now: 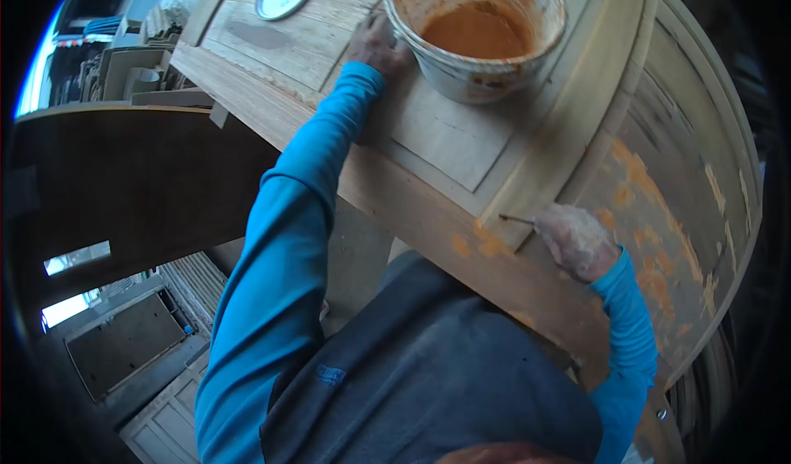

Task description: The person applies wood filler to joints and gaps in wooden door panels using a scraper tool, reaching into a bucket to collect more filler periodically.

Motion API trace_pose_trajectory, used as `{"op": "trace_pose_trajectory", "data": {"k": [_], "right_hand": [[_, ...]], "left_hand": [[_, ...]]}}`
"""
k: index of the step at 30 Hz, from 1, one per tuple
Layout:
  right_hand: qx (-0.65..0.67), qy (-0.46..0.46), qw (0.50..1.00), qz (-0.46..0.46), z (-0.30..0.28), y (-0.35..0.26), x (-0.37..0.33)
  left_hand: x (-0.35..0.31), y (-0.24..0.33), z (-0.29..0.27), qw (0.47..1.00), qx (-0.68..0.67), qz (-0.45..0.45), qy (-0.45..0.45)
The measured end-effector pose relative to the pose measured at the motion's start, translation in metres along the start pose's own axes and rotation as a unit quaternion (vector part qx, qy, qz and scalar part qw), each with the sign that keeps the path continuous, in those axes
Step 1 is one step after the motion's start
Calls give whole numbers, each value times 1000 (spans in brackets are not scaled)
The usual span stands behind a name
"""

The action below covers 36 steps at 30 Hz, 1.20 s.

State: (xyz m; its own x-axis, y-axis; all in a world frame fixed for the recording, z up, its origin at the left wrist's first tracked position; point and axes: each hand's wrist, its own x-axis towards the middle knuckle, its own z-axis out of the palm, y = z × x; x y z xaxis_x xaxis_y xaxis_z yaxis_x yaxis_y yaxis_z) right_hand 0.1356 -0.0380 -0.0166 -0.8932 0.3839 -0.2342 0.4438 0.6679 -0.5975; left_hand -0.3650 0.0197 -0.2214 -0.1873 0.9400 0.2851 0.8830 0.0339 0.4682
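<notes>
thin tool [516, 218] in the right hand [577, 240]

head view: its fingers clamp the tool near orange patches [486, 240] on the panelled wood [449, 147] — the left hand [380, 49] lies beside a smeared bucket [474, 83] — whether those fingers are apart or together, i cannot tell.

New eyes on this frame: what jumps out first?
The bucket of orange mix, on the wooden panels at top centre. Next, the bright blue sleeves, the left one leading up to the left hand beside the bucket. Then the orange patches at right, near the right hand with its thin tool.
</notes>
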Motion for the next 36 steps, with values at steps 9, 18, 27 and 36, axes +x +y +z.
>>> {"op": "trace_pose_trajectory", "data": {"k": [9, 18, 27, 36], "right_hand": [[162, 231, 924, 257, 49, -5, -120], [224, 321, 875, 285, 128, -57, -115], [94, 300, 892, 326, 135, -85, -91], [-51, 106, 959, 257, 104, -84, -85]], "left_hand": [[20, 19, -16, 966, 238, 10, -103], [28, -71, -20, 952, 284, 94, -57], [27, -3, -15, 986, 146, 81, 24], [22, 25, -17, 990, 82, 102, 56]]}}
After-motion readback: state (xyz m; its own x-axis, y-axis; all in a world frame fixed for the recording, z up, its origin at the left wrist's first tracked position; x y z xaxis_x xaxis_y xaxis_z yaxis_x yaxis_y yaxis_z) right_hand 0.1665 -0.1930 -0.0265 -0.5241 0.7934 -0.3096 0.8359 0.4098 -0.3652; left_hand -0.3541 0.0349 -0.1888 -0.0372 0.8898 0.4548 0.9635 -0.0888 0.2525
